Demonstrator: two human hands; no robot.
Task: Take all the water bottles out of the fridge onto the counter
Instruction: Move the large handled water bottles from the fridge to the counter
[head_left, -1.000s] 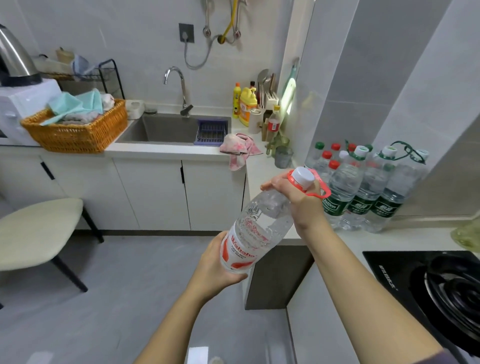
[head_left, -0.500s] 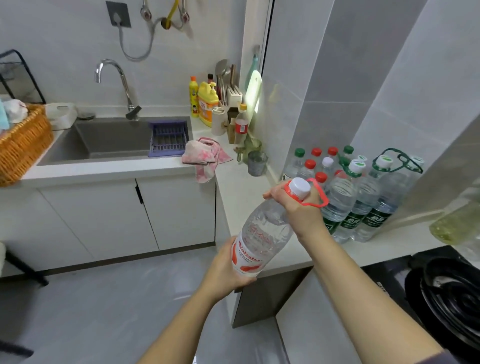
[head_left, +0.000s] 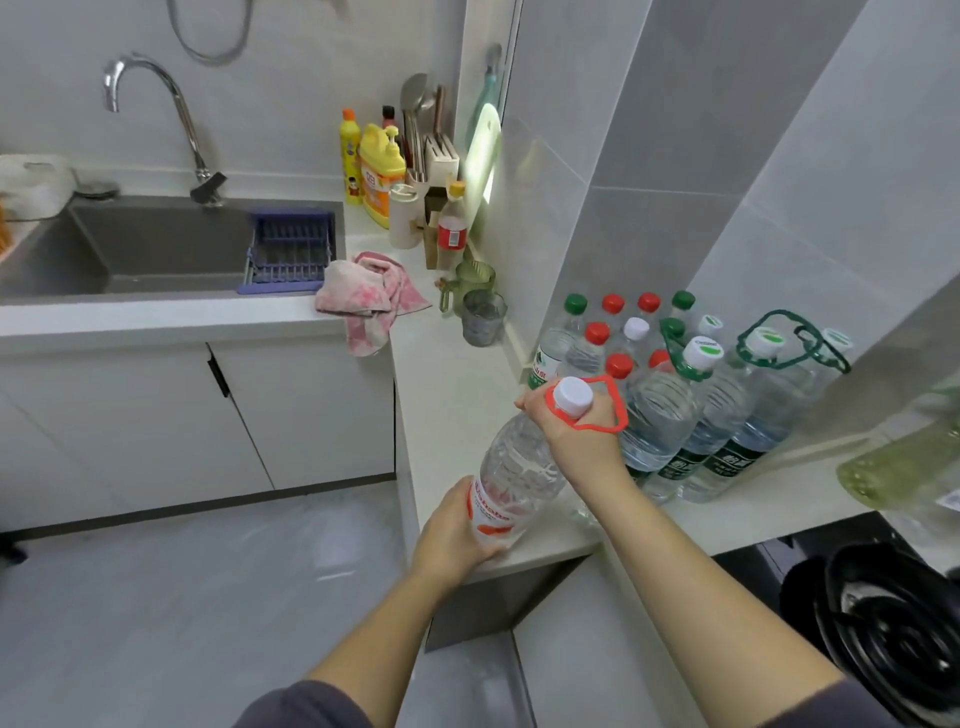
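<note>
Water bottle (head_left: 521, 466), red label (head_left: 489, 512) illegible: left hand (head_left: 451, 536) grips base, right hand (head_left: 577, 442) neck.

Bare left hand (head_left: 457, 535), bare right hand (head_left: 576, 441), forearms uncovered, dark grey sleeves (head_left: 301, 706) above the elbows

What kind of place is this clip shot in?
Most likely a small home kitchen: sink with a tap, yellow detergent bottle on the counter, gas burner at lower right.

Left hand (head_left: 457, 530) and right hand (head_left: 576, 439) curl gripping, forearms outstretched.
</note>
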